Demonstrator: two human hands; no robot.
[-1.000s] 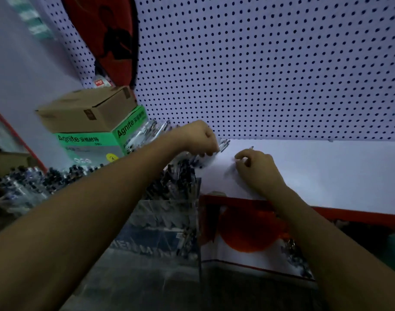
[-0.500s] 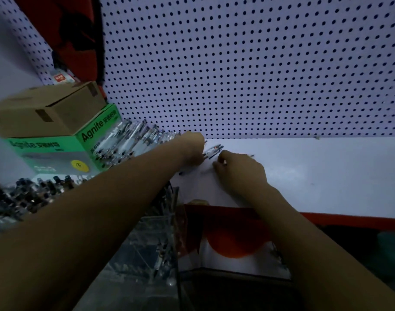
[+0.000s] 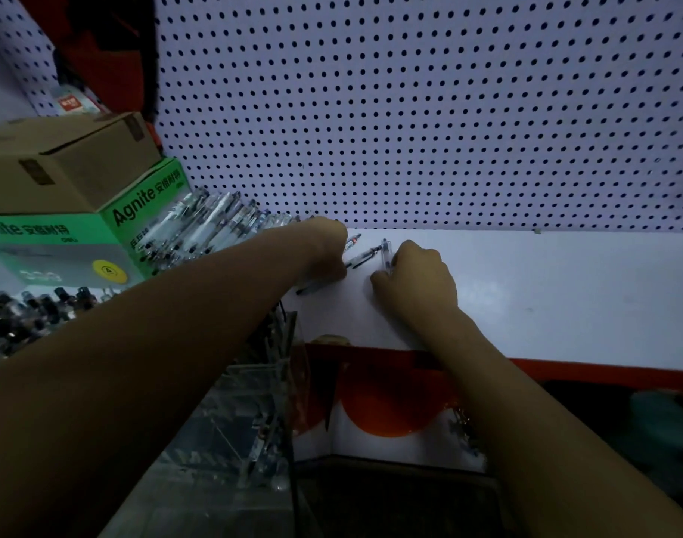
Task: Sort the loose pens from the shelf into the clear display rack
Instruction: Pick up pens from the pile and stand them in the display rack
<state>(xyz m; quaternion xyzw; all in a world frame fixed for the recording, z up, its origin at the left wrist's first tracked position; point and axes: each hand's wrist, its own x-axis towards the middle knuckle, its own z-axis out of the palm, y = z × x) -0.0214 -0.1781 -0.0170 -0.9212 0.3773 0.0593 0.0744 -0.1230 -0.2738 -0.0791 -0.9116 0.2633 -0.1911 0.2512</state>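
Both my hands rest on the white shelf [image 3: 545, 289] below the pegboard. My left hand [image 3: 328, 246] is curled over loose clear pens [image 3: 361, 258] lying on the shelf; a dark pen end [image 3: 308, 288] sticks out below it. My right hand [image 3: 417, 283] pinches one clear pen [image 3: 386, 252] that points away from me. Against the green box leans a row of clear pens [image 3: 211, 227]. The clear display rack [image 3: 270, 382] stands under my left forearm at the shelf's front edge, with dark pens inside.
A brown carton [image 3: 68, 165] sits on a green Agnite box [image 3: 111, 234] at the left. More dark-capped pens [image 3: 25, 312] fill a tray far left. The pegboard wall [image 3: 429, 110] closes the back. A red shelf edge [image 3: 564, 372] runs along the front.
The view shifted, so the boxes sit further right. My left hand reached onto the loose pens on the shelf. My right hand now pinches a pen that shows past its fingers.
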